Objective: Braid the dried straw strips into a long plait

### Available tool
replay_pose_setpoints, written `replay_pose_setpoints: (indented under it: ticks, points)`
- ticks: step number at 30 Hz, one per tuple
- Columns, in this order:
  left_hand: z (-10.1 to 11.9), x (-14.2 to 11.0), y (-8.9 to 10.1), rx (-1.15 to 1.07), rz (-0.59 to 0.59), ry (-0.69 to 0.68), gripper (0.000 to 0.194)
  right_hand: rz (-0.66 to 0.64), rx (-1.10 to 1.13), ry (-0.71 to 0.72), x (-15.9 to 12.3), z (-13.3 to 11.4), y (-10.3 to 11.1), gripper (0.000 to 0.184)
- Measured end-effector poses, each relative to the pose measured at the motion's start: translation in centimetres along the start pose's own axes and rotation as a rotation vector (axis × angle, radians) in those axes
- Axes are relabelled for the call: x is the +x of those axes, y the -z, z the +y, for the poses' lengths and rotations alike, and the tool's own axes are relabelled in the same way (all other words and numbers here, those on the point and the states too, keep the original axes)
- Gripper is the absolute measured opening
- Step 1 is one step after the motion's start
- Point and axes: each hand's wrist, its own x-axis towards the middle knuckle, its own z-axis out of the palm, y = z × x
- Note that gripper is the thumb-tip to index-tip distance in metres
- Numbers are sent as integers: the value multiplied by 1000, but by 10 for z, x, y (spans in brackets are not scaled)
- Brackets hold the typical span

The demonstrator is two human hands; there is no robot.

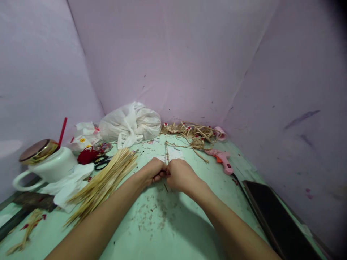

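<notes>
My left hand point(154, 171) and my right hand point(181, 174) meet over the middle of the table, fingers closed and knuckles touching. Between them they pinch a thin brown twine strand point(167, 153), which runs out beyond the hands toward the back. The fingertips and the part of the strand inside them are hidden. Just past the hands, a white paper point(177, 153) lies on the table. To the left of my left hand is a bundle of flat dry straw strips point(108, 180).
At the back lie a white plastic bag point(132, 124) and a heap of twine pieces point(189, 131). A pink glue gun point(222, 159) and a dark phone-like slab point(276, 216) are right. Left are black scissors point(101, 163), red yarn point(88, 156), a white mug point(54, 168) and a hammer point(35, 200).
</notes>
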Motion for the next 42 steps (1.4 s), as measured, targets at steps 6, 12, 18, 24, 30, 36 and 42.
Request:
replay_pose_setpoints:
  ticks: [6,12,18,24,30,36,42]
  points:
    - [-9,2,10,-34,-109,-150,17,-83,127,92,1,12,17,9]
    - [-11,-1,16,-33,-148,-163,10,10,561,-158,23,31,3,15]
    - [-12,4,15,-2,-194,-205,9,-256,885,-247,31,24,-24,16]
    - [-6,-4,15,125,-122,-154,10,-217,860,-257,30,28,-28,11]
    - [1,-10,15,295,-18,-76,10,-135,829,-226,29,28,-38,7]
    - [7,-18,14,693,238,-129,9,-108,931,-267,27,25,-42,5]
    - [-2,-36,-21,993,408,-310,20,-166,1164,-316,25,27,-40,6]
